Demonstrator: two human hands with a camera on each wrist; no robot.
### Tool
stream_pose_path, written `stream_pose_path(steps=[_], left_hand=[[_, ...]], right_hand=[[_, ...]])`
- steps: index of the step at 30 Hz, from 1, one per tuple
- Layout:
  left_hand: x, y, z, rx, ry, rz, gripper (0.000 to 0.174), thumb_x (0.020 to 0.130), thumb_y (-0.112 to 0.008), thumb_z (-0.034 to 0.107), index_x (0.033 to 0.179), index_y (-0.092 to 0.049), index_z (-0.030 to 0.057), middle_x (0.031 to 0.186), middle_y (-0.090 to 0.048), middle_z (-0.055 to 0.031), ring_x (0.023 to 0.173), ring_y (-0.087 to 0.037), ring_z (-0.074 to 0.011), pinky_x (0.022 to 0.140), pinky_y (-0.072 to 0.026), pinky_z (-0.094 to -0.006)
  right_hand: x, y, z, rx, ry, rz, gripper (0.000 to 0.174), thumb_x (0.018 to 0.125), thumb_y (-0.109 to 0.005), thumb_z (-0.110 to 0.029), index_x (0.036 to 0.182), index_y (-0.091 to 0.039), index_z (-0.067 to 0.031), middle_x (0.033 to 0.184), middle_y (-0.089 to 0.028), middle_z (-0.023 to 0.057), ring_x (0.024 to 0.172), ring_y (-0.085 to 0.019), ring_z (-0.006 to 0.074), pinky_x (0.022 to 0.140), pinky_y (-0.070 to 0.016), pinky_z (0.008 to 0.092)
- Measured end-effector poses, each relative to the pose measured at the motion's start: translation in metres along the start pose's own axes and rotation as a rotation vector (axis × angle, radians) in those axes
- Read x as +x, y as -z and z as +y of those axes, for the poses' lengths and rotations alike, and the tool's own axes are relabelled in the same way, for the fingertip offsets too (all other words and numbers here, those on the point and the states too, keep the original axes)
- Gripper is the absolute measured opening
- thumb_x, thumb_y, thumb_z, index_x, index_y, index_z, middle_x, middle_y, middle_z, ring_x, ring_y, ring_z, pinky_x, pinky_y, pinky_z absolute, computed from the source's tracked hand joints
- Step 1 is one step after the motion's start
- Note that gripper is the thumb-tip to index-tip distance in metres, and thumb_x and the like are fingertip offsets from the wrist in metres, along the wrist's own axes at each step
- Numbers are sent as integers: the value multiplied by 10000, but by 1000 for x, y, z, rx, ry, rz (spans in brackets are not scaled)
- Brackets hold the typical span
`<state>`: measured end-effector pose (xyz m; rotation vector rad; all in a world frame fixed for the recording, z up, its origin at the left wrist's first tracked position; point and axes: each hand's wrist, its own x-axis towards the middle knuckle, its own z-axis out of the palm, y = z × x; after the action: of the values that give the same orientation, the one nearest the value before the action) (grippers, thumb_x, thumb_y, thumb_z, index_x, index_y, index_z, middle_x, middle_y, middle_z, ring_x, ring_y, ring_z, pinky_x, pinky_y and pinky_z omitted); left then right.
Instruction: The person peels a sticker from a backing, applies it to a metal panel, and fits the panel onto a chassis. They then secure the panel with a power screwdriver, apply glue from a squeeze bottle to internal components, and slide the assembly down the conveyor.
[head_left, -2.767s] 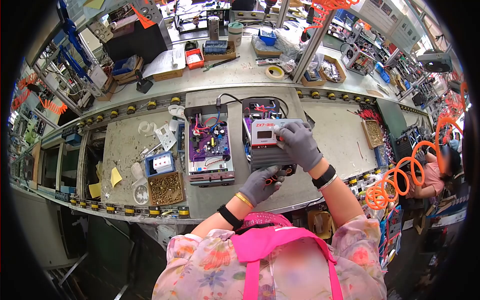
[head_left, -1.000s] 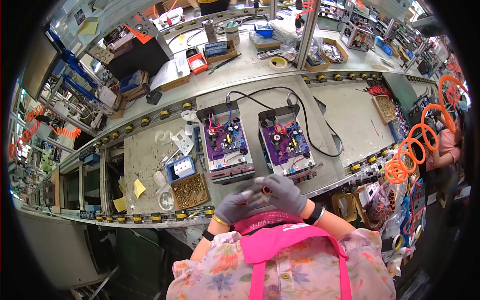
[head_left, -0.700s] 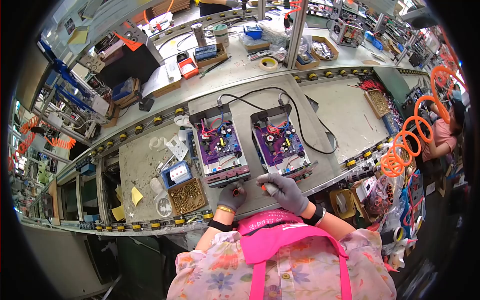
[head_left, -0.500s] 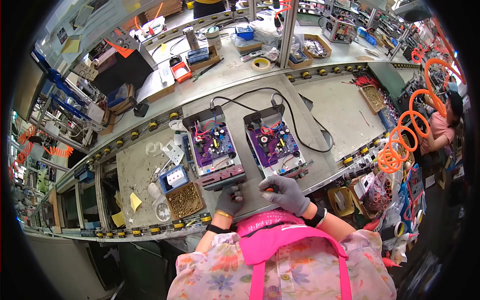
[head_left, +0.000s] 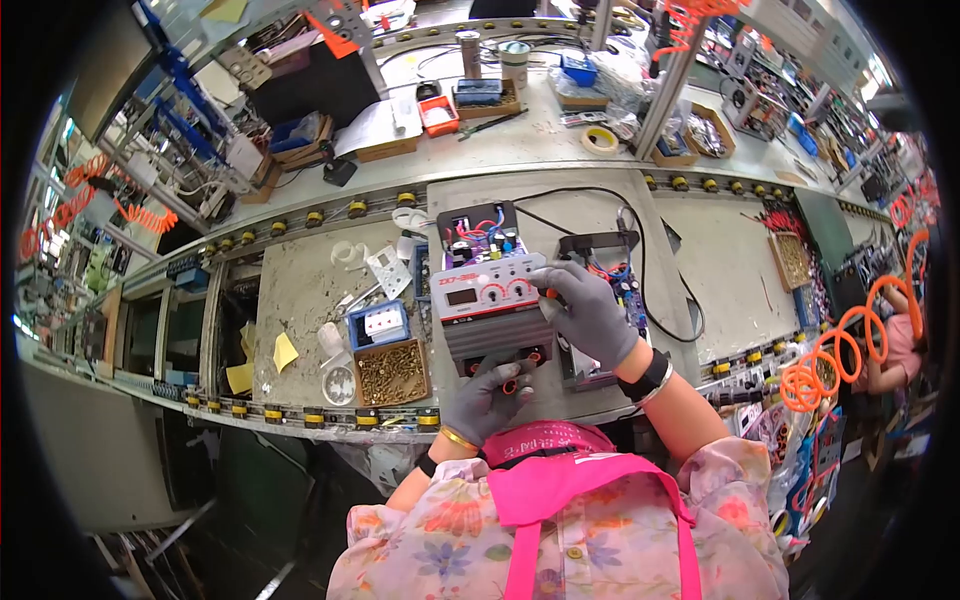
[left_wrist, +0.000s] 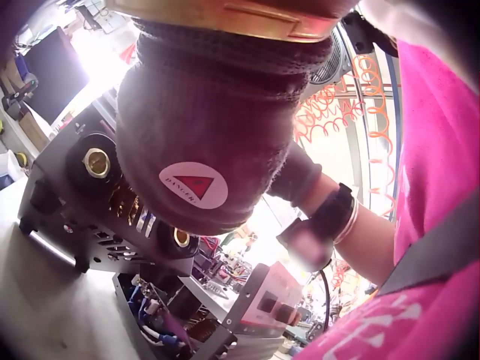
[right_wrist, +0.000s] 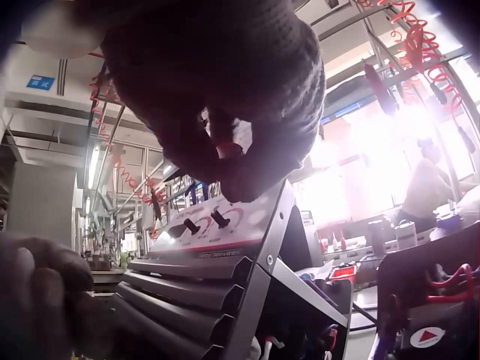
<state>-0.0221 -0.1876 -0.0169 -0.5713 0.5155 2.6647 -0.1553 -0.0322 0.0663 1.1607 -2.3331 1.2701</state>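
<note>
The left welding machine (head_left: 490,300) is tipped up, so its grey front panel (right_wrist: 232,217) with black knob stems and red scale marks faces upward. My gloved right hand (head_left: 590,315) is at the panel's right edge, pinching a small piece with an orange-red end (right_wrist: 229,150) above it. At the machine's lower edge, near its round sockets, my gloved left hand (head_left: 485,402) curls round small dark pieces, one showing an orange ring (head_left: 510,387). In the left wrist view a DANGER sticker (left_wrist: 193,185) is on the back of that glove.
A second open machine (head_left: 625,290) stands close on the right, with a black cable (head_left: 690,300) beyond it. Left of the tipped machine are a box of brass fittings (head_left: 390,372) and a blue bin (head_left: 378,325). Orange coiled hoses (head_left: 815,375) hang at right.
Half a second ago both machines lay flat and the hands were low in front of them. Now the left machine is tipped up and the right hand has risen to its panel.
</note>
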Motion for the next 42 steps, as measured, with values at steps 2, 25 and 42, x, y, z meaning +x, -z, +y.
stream_pose_path(steps=[2,25,42], left_hand=[[1,1,1,5,-16,-31,331,863,-569,66,1179,-470,73,1077,-599,-112,850,-580,-183,690,-506,-294],[8,-3,10,59,-91,-129,376,881,-536,93,1239,-425,69,1109,-585,-129,913,-592,-189,766,-501,-347],[13,-14,26,-26,-66,-177,419,942,-473,376,1247,-460,89,1081,-606,-86,916,-596,-198,815,-493,-369]], right_hand=[[10,-8,-2,6,-43,-70,273,724,-631,-12,993,-629,-61,932,-592,134,797,-617,301,688,-509,360],[30,-33,7,-400,92,-187,241,728,-674,-102,965,-641,-73,823,-559,91,703,-599,286,602,-495,372],[20,-16,-18,-195,64,-161,353,704,-687,-137,1043,-603,-83,892,-593,87,815,-591,285,689,-490,366]])
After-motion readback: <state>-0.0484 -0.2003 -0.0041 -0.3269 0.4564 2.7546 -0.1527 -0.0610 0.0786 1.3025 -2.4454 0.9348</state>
